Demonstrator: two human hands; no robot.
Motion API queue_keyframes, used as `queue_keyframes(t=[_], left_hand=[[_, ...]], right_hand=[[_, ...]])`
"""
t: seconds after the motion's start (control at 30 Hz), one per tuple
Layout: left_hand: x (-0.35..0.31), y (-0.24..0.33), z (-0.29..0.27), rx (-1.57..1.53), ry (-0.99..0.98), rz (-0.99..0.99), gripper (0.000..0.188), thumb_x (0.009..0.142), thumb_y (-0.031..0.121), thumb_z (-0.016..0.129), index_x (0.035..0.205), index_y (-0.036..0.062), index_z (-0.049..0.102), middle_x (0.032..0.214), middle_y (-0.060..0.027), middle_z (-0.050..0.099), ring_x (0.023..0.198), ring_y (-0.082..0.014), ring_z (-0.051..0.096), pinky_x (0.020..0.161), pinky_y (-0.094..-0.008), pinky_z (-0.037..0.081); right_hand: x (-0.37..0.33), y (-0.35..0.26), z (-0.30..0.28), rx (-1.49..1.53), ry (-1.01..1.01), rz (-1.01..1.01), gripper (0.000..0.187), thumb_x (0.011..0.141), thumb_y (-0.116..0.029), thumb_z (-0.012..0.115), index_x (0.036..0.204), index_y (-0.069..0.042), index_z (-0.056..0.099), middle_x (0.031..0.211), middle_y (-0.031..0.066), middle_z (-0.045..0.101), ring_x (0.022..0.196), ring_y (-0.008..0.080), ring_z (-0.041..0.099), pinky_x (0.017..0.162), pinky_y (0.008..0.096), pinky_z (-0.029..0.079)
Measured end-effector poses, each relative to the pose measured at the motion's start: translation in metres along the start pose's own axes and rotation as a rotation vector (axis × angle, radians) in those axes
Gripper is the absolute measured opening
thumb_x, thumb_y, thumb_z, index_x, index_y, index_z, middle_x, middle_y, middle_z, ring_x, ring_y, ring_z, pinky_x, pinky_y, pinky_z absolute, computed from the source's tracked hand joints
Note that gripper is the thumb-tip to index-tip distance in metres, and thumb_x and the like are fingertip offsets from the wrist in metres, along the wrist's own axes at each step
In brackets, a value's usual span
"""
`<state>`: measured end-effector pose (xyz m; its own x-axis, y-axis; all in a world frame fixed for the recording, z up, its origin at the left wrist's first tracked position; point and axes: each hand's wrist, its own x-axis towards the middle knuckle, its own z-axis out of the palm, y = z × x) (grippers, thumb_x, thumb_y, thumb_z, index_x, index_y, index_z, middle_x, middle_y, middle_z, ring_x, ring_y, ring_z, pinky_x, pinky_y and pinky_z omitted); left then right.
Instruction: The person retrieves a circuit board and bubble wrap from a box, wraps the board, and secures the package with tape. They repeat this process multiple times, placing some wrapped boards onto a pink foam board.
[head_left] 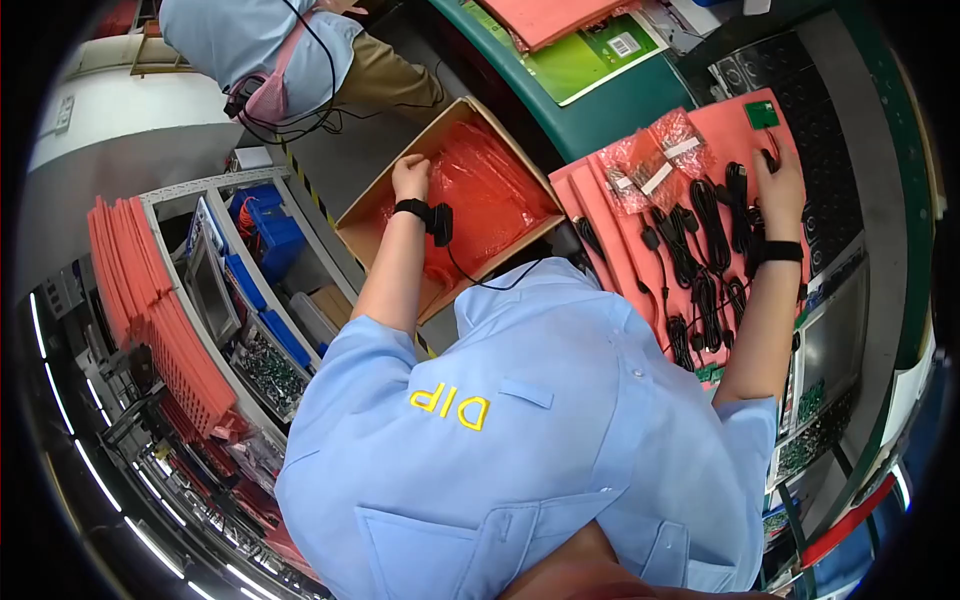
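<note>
My left hand (411,178) is closed in a fist above the left side of a cardboard box (358,238). Whatever that fist may hold is hidden. Red plastic bags (490,185) fill the box. At the right, my right hand (782,190) closes around a black cable (769,160) over a pink foam sheet (735,125). Just beyond its fingers lies a small green circuit board (761,114), seemingly joined to that cable. Bundled black cables (708,222) lie on the foam left of this hand.
Clear bags with white labels (655,165) rest on the foam. Behind it runs a green-topped table (620,100) with a bright green packet (590,55). A metal rack (205,185) holding blue bins (275,235) stands left. Another person (260,50) is at the far left.
</note>
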<state>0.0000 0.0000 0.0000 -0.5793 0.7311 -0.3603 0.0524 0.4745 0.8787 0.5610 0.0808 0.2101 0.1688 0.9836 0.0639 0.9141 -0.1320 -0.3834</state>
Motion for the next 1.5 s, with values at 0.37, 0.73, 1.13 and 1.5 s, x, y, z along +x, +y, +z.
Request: queue_keyframes(t=[0.37,0.73,1.13,1.5], left_hand=[[-0.022,-0.063,0.084,0.685,0.186,-0.265,0.039,0.069,0.028,0.075,0.094,0.0009,0.063,0.086,-0.0168,0.067,0.080,-0.0273,0.064,0.074,-0.0364,0.050],[-0.019,-0.015,0.020,0.220,0.071,-0.033,0.015,0.072,0.013,0.064,0.074,0.0031,0.053,0.070,-0.0058,0.060,0.063,-0.0145,0.053,0.061,-0.0302,0.046],[-0.136,0.249,0.162,-0.041,-0.764,0.588,0.040,0.083,-0.002,0.049,0.122,-0.0003,0.044,0.101,-0.0116,0.061,0.092,-0.0139,0.058,0.080,-0.0262,0.045],[-0.153,0.233,0.307,0.349,-1.128,0.530,0.029,0.085,0.000,0.046,0.111,-0.0048,0.056,0.105,-0.0130,0.062,0.097,-0.0200,0.059,0.085,-0.0310,0.045]], right_hand=[[0.034,-0.006,0.005,-0.319,-0.161,0.279,0.037,0.083,-0.030,0.061,0.116,-0.013,0.057,0.105,0.0086,0.063,0.098,0.0259,0.060,0.082,0.0360,0.047],[0.005,0.019,-0.005,0.025,0.057,0.137,0.017,0.082,-0.020,0.066,0.095,-0.010,0.069,0.087,0.0055,0.067,0.084,0.0189,0.064,0.076,0.0295,0.048],[-0.051,0.005,0.008,0.853,0.177,0.124,0.014,0.083,-0.003,0.064,0.096,-0.002,0.067,0.090,0.0010,0.065,0.080,0.0067,0.059,0.072,0.0200,0.046],[-0.049,-0.016,0.026,0.800,0.208,-0.026,0.010,0.078,-0.003,0.067,0.087,-0.003,0.068,0.088,0.0051,0.066,0.081,0.0148,0.062,0.074,0.0262,0.049]])
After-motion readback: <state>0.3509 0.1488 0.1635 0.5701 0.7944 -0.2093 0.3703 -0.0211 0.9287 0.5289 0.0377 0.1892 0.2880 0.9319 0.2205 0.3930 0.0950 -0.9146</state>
